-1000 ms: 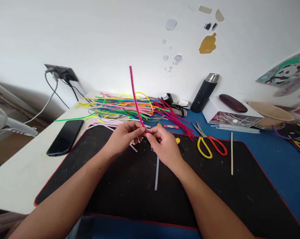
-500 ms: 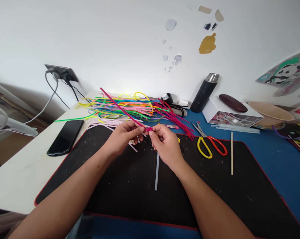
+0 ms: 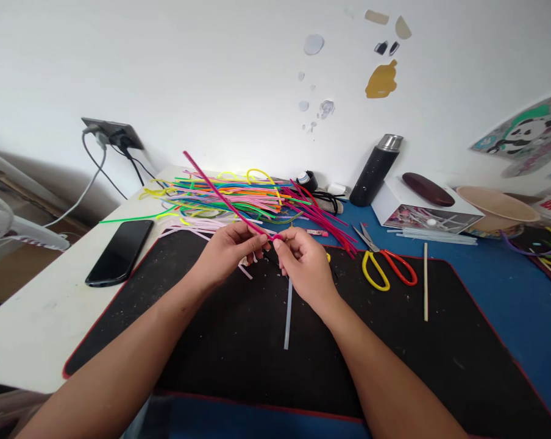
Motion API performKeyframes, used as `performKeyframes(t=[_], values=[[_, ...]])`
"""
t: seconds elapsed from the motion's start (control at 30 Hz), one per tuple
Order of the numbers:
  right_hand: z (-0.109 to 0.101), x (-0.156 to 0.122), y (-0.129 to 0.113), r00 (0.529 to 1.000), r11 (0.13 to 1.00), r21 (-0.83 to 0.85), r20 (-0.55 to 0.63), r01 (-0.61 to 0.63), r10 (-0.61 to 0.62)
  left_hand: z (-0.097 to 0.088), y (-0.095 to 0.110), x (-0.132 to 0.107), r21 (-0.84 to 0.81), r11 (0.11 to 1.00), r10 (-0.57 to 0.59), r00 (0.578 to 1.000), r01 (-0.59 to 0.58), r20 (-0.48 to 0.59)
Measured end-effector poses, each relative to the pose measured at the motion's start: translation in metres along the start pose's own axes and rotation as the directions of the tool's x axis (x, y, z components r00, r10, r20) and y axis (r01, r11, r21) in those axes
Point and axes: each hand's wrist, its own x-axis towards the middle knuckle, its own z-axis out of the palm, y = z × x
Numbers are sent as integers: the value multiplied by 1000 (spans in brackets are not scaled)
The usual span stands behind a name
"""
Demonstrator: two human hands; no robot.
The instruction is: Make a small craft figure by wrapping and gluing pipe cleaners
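A magenta pipe cleaner (image 3: pixel 218 194) is pinched between my two hands above the black mat. My left hand (image 3: pixel 234 247) grips it a little way from one end, and its long free part slants up to the left. My right hand (image 3: pixel 305 262) has thumb and forefinger closed on the other end, where fingertips hide most of it. Under my right hand a translucent glue stick (image 3: pixel 288 317) lies on the mat. A pale pipe cleaner piece (image 3: pixel 245 271) shows below my left fingers.
Behind my hands lie a heap of coloured pipe cleaners (image 3: pixel 239 195) and a magenta bunch (image 3: pixel 321 213). Scissors (image 3: pixel 387 262) and a wooden stick (image 3: pixel 425 283) rest to the right, near a black flask (image 3: pixel 373 174) and white box (image 3: pixel 426 207). A phone (image 3: pixel 120 253) lies left.
The long free part of the magenta pipe cleaner has tilted slightly upward and bends more near my left fingers. Less of the magenta end shows between my fingertips. Both hands stay in nearly the same place.
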Motion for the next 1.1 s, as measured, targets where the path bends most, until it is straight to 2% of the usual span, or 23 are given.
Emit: performKeyframes(t=[0.2, 0.37, 0.8, 0.9, 1.1], values=[[-2, -1, -2, 1000, 999, -41, -24, 12, -13, 0, 2, 0, 2, 1000, 4, 1000, -4, 14], [-3, -2, -6, 1000, 992, -125, -19, 19, -21, 2, 6, -2, 24, 1000, 21, 999, -20, -30], [-5, -2, -4, 992, 958, -260, 58, 121, -109, -1, 2, -5, 260, 957, 143, 989, -128, -40], [-5, -2, -3, 991, 950, -286, 80, 123, -104, -2, 0, -5, 326, 930, 182, 983, -170, -7], [-4, -1, -2, 989, 916, -375, 93, 144, -118, -3, 4, -5, 517, 811, 283, 957, -274, 64]])
